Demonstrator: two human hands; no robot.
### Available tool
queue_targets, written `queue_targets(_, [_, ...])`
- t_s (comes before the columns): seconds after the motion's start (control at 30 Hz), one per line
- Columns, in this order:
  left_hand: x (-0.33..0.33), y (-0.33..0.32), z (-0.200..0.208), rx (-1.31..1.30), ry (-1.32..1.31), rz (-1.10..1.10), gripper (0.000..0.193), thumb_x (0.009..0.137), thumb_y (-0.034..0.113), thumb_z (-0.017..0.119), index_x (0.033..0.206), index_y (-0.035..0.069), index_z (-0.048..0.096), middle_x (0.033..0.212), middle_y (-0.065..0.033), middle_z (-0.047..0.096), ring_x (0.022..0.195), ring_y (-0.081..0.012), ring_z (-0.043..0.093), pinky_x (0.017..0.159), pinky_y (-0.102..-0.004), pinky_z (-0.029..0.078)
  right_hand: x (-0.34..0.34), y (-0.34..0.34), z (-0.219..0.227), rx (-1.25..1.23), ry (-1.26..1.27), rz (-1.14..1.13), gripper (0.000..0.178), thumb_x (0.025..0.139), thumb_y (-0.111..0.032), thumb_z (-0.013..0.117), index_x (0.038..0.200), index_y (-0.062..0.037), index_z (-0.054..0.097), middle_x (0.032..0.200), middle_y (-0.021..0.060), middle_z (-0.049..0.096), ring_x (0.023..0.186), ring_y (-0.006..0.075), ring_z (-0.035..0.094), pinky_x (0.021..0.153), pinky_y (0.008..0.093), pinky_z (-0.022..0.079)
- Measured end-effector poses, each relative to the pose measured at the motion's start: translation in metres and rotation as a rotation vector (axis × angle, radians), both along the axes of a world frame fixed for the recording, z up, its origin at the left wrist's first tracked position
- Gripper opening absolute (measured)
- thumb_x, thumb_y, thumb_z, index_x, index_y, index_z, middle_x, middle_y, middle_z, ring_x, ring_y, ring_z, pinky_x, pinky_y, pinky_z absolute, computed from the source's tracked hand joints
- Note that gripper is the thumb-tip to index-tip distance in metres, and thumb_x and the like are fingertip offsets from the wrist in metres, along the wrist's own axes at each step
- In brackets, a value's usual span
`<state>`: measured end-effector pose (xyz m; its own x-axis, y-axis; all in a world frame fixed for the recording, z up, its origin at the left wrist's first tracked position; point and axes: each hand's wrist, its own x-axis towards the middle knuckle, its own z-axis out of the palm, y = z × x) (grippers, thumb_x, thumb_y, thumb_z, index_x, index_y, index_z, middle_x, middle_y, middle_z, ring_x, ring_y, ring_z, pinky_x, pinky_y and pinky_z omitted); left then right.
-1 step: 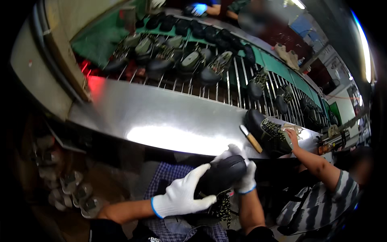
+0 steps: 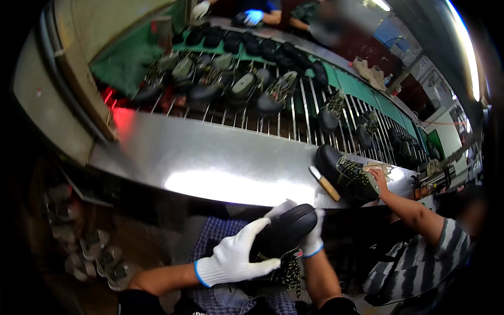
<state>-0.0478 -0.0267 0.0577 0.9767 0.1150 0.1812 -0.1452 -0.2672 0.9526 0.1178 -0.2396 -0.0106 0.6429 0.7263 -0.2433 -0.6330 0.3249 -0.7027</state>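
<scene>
I hold a black shoe [image 2: 286,231] over my lap, toe pointing up and to the right, its patterned laces hanging below. My left hand [image 2: 231,257], in a white glove with a blue cuff, is wrapped over the near side of the shoe. My right hand [image 2: 313,239], gloved the same way, grips the shoe from the far right side and is partly hidden behind it.
A shiny steel shelf [image 2: 210,157] runs in front of me. Behind it a rod conveyor [image 2: 310,115] carries several dark shoes. At right, a co-worker's hand [image 2: 379,177] rests on a black laced shoe [image 2: 344,170], beside a wooden-handled tool [image 2: 325,184]. Gloved hands [image 2: 253,17] work at the far end.
</scene>
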Motion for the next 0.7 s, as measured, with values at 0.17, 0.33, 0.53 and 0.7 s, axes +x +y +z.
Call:
queue_targets(0.17, [0.051,0.043,0.005,0.115,-0.180,0.003,0.120,0.073,0.040,0.100,0.159,-0.009,0.032,0.144,-0.0312,0.057,0.135,-0.0365,0.061,0.115,-0.0446,0.049,-0.032,0.033,-0.017,-0.353,-0.308,-0.091,0.054,0.117,-0.040,0.038,0.144,0.0026,0.057,0.138,0.0088,0.066,0.124,0.0174,0.060,0.110,0.0355,0.049])
queue_targets(0.33, [0.107,0.120,0.007,0.017,0.474,-0.505,0.082,0.077,0.020,0.095,0.146,0.001,0.055,0.130,-0.0103,0.068,0.123,-0.0216,0.062,0.109,-0.0370,0.051,-0.059,0.044,0.082,-0.953,-1.214,0.072,0.089,0.095,-0.052,0.075,0.150,0.0104,0.044,0.131,0.0333,0.064,0.103,0.0450,0.074,0.089,0.0467,0.061])
queue_targets(0.53, [0.124,0.106,-0.032,0.060,0.484,-0.547,0.077,0.075,0.022,0.096,0.139,0.003,0.058,0.127,-0.0100,0.068,0.117,-0.0199,0.063,0.105,-0.0351,0.052,-0.057,0.028,0.014,-0.622,-1.470,-0.295,0.088,0.091,-0.033,0.081,0.152,0.0152,0.040,0.122,0.0327,0.064,0.101,0.0439,0.071,0.091,0.0480,0.061])
queue_targets(0.7, [0.136,0.099,-0.030,0.072,0.549,-0.570,0.078,0.074,0.025,0.097,0.139,0.003,0.059,0.123,-0.0106,0.070,0.115,-0.0192,0.065,0.102,-0.0345,0.053,0.007,0.031,-0.003,-0.797,-1.647,-0.291,0.053,0.086,-0.013,0.079,0.138,-0.0118,0.066,0.105,0.0139,0.071,0.085,0.0353,0.071,0.073,0.0444,0.060])
